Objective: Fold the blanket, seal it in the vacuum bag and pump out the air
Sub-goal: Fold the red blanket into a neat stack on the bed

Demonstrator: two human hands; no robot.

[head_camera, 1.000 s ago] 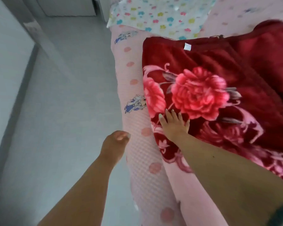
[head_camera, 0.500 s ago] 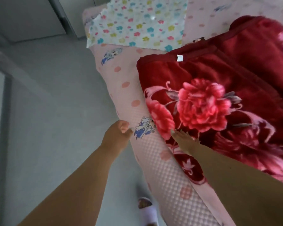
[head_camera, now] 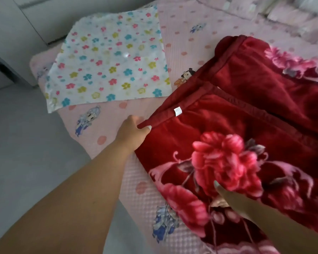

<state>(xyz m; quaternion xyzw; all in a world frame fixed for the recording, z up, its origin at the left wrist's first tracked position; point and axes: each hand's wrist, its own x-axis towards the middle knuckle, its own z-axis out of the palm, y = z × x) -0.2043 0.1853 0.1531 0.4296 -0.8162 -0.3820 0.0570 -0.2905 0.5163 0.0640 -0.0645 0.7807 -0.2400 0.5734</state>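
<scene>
**Hands on the blanket at the bed's edge**

At upper left the flowered bag (head_camera: 106, 61) lies flat on the bed (head_camera: 106, 114). Just right of centre-left, the left hand (head_camera: 132, 132) pinches the near corner of the red blanket (head_camera: 237, 125), thumb on top. The blanket fills the right half. At lower right, the right hand (head_camera: 226, 197) rests on its flower pattern; its fingers are blurred, so I cannot tell their state.

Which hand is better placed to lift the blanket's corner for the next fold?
Left. The left hand already grips the corner of the red blanket; the right hand only rests on its near flower print.
</scene>
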